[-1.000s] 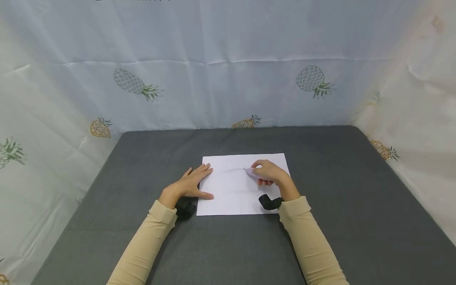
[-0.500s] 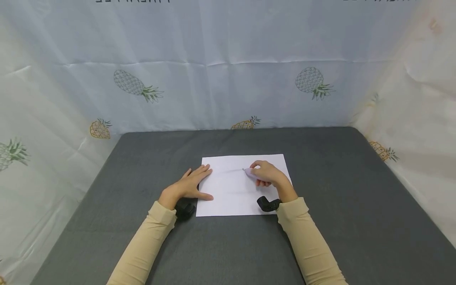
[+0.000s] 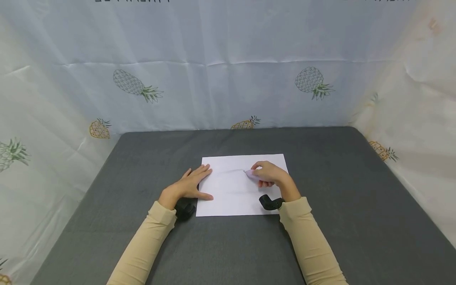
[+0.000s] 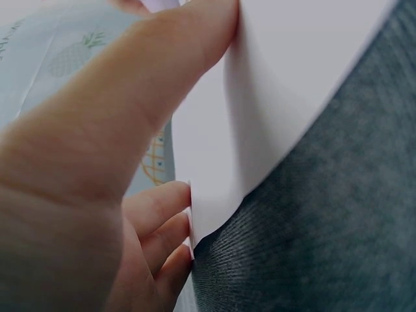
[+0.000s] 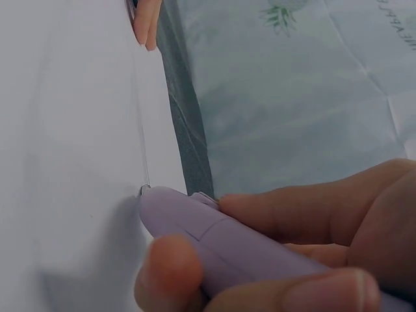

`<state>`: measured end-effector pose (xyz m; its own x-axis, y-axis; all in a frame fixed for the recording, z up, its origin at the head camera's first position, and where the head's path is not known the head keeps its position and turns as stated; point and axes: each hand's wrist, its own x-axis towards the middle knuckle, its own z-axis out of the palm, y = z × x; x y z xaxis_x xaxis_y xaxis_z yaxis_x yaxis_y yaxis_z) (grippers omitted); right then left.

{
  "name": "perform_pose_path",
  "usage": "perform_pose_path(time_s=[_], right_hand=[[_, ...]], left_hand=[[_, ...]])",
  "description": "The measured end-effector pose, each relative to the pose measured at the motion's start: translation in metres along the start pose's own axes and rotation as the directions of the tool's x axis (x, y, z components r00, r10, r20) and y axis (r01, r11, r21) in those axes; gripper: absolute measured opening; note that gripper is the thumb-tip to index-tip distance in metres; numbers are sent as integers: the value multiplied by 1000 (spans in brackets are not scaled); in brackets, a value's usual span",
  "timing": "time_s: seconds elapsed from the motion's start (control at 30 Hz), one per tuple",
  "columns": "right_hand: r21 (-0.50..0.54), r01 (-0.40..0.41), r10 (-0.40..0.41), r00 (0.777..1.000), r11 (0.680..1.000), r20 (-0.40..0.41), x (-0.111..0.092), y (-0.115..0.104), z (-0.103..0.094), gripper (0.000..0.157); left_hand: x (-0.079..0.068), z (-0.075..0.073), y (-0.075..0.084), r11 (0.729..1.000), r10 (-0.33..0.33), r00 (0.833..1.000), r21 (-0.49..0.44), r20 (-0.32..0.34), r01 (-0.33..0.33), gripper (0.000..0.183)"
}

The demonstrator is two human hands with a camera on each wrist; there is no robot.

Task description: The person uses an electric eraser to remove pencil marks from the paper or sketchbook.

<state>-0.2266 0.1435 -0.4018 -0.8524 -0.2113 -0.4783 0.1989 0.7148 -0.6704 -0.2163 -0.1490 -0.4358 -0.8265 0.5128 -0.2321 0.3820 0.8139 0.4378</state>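
At the bottom of the head view, 2 beige fabric sleeves (image 3: 142,241) with turned-up cuffs reached inward over a dark grey table (image 3: 228,249); in the left wrist view its surface showed a fine woven texture. Next to the cuffs sat 2 black, rounded wrist devices (image 3: 269,202).

Beyond them, near the centre of the frame, lay a white rectangular sheet of smooth paper (image 3: 228,202). The left hand (image 3: 189,185) rested at its left edge, fingers fairly straight, the thumb spread wide from them and reaching onto the sheet. Over the sheet's right half, the right hand (image 3: 272,175) held a pale purple, smooth, rounded cutter (image 5: 227,240), its fingers curled round the body. The cutter's small metal tip met the paper, at the end of a thin straight line (image 5: 141,123); whether slit or crease, I could not tell.

Farthest back hung a pale, shiny, creased curtain (image 3: 213,35) printed with grey-green and orange pineapples. Letters were cut off along the top; at the upper right of the right wrist view, tilted dark print read roughly "EAPPLE".
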Motion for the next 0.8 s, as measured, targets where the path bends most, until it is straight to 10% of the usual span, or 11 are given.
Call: perform_pose_path(time_s=[0.8], right_hand=[[67, 5, -3, 1000, 998, -30, 4, 0, 6, 34]], left_hand=[[-1, 1, -1, 1000, 13, 1000, 2, -7, -13, 99]])
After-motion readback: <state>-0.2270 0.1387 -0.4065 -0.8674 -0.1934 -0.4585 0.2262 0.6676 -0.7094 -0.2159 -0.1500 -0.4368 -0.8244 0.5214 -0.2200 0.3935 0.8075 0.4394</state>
